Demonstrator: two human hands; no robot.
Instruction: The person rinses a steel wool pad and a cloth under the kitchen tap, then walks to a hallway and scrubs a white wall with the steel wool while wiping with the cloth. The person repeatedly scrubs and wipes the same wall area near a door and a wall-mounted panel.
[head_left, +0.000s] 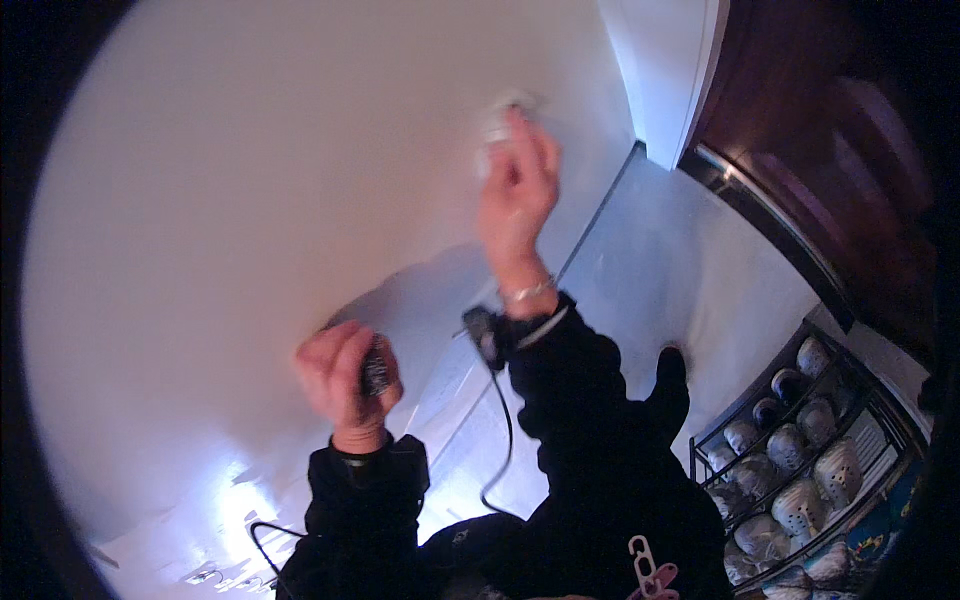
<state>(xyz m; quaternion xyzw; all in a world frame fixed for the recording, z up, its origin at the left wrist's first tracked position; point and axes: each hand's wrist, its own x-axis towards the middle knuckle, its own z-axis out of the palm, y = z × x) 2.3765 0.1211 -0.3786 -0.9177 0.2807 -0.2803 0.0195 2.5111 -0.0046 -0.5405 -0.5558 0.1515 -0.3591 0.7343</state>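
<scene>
My left hand (349, 375), low and left of centre, is closed around a small dark object (375, 367) with a fine pattern; its kind cannot be told. My right hand (520, 172) is raised in front of the pale wall (262, 187), its fingers blurred by motion. At its fingertips is a small whitish thing (499, 131), too blurred to name; whether the fingers hold it or only touch it is unclear. A bracelet (529, 291) circles the right wrist, and a dark device with a black cable (487, 337) sits by that sleeve.
At the lower right stands a dark metal shoe rack (795, 405) with several shoes, among them perforated clogs (802, 510). A dark reddish-brown door (825, 150) and a white frame (667, 75) are at the upper right. Pale floor (637, 247) runs along the wall's base.
</scene>
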